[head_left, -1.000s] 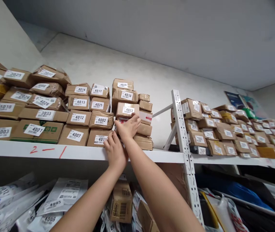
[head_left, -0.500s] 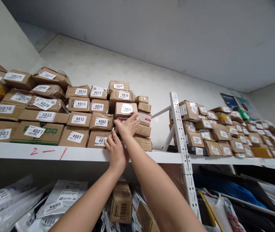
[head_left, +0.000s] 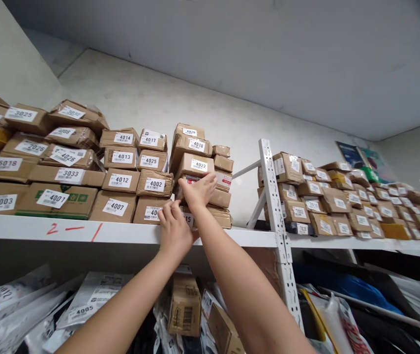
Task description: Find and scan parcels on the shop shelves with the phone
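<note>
In the head view, my right hand [head_left: 198, 191] spans the front of a stack of cardboard boxes, thumb at the left edge and fingers at the right. It grips a cardboard box with a red label [head_left: 192, 180], mostly hidden behind it, just under the box labelled 4022 [head_left: 196, 164]. Boxes 4018 [head_left: 196, 144] and 4020 [head_left: 190, 132] sit on top. Lower down, my left hand [head_left: 175, 226] has bent fingers at the left edge of a bottom box with a label ending in 15 [head_left: 188, 219]; its thumb is largely hidden.
Box 4002 [head_left: 154, 184] and other labelled boxes stand left on the white shelf [head_left: 129, 233]. Narrow boxes [head_left: 220, 197] stack closely at the right. A perforated metal post [head_left: 273, 196] separates another loaded shelf. Below are plastic parcels [head_left: 80, 309] and a cardboard box [head_left: 185, 309].
The stack with 4022, 4018 and 4020 has shifted right and turned slightly, widening the gap beside 4002. My right hand moved slightly right with it; my left hand moved slightly down and left.
</note>
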Demonstrator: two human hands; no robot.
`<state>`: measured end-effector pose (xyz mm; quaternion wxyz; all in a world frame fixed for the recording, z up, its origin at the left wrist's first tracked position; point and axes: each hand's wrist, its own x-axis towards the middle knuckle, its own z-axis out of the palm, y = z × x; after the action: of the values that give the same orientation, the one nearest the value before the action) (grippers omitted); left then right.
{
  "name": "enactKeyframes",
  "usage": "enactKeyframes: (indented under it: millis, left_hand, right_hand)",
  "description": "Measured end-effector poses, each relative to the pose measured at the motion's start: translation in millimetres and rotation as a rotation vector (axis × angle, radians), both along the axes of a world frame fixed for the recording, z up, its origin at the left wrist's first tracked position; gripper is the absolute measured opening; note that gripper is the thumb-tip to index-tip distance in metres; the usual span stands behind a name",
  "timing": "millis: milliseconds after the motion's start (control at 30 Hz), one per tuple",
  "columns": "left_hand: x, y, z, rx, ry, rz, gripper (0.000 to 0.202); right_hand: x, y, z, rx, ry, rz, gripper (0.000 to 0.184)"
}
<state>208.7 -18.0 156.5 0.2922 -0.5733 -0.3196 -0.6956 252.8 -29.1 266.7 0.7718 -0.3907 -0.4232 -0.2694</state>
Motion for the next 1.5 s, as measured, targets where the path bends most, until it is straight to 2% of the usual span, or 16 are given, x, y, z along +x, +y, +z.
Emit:
enactKeyframes:
  millis: [100,233,833,1100,1367,1500]
  left_hand:
    - [-11.4,2.0,2.7,-0.060,0.114,0.001,0.066]
    - [-27.5,3.7,9.8,-0.083,0.238,0.001,0.053]
    - [-60.4,13.4,30.0,0.084,0.516,-0.193,0.049]
    - [-67.8,8.4,25.1,0.179,0.558,-0.199,0.047]
    - [-77.1,0.7,12.6,0.300,0.581,-0.185,0.043]
    - [-91.1,-9.2,4.5,0.361,0.612,-0.190,0.044]
  right_hand:
    - [-0.6,0.5,-2.9,0.008,-0.005,0.002,0.060]
    - [-2.2,0.0,-4.3,0.018,-0.026,0.004,0.058]
    - [0.0,-3.3,3.9,0.069,-0.060,-0.008,0.053]
    - [-1.5,-11.7,11.3,0.093,-0.063,-0.014,0.053]
    - [1.7,-17.2,17.3,0.120,-0.070,-0.034,0.051]
    - [2.0,-17.8,17.4,0.128,-0.072,-0.046,0.050]
